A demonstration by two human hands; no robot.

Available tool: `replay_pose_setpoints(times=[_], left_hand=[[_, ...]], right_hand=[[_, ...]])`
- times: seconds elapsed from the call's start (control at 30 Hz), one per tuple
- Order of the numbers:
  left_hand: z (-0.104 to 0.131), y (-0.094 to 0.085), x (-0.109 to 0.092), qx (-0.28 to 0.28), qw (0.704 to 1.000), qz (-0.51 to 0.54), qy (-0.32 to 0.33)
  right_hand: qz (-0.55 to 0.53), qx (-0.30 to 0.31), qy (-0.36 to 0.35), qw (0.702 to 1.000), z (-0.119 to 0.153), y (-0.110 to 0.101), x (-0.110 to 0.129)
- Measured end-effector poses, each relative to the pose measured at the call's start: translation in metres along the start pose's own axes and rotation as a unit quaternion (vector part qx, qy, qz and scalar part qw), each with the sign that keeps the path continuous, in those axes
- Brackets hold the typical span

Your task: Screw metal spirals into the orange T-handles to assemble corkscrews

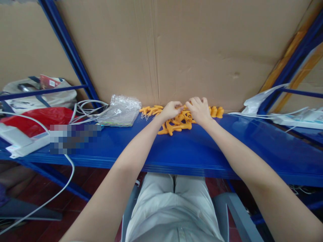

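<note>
Both my hands are close together over a heap of orange plastic pieces on the blue table. My left hand has its thumb and fingers closed on a small orange piece. From the other side, my right hand grips the same piece with curled fingers, which cover most of it. To the left lie several orange figures with small metal chains. Upright orange pieces stand in a row beyond my right hand.
Clear plastic bags lie left of the heap. Further left are white cables, a red bag, a power strip and a cloth bag. Cardboard walls the back, with blue posts at the sides.
</note>
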State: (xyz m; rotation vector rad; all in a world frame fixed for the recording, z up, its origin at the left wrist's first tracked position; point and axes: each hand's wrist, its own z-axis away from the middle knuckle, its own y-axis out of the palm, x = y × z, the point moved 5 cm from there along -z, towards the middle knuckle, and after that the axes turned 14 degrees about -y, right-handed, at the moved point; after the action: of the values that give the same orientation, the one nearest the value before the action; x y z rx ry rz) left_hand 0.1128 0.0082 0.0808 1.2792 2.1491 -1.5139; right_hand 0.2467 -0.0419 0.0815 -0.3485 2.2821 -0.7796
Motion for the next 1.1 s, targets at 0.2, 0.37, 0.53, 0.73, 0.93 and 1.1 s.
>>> replay_pose_setpoints(times=[0.2,0.37,0.53,0.73,0.93,1.1], left_hand=[[0.001,0.0,0.0,0.079,0.988,0.107,-0.078],[0.01,0.002,-0.004,0.13,0.959,0.192,-0.164],[0.014,0.001,-0.009,0.111,0.955,0.196,-0.191],[0.009,0.002,0.007,0.078,0.972,0.154,-0.157],[0.003,0.005,0.024,0.062,0.979,0.115,-0.159],[0.002,-0.003,0.034,0.044,0.977,0.133,-0.163]], right_hand=[[0.004,0.004,0.0,1.0,-0.001,0.0,-0.001],[0.011,-0.037,-0.016,0.999,0.0,0.004,-0.006],[-0.019,-0.03,-0.039,0.999,0.005,0.008,-0.015],[-0.088,0.033,-0.081,0.992,0.01,0.017,-0.014],[-0.064,0.077,-0.067,0.993,0.006,0.02,-0.01],[-0.032,0.047,0.036,0.998,0.022,0.015,-0.041]])
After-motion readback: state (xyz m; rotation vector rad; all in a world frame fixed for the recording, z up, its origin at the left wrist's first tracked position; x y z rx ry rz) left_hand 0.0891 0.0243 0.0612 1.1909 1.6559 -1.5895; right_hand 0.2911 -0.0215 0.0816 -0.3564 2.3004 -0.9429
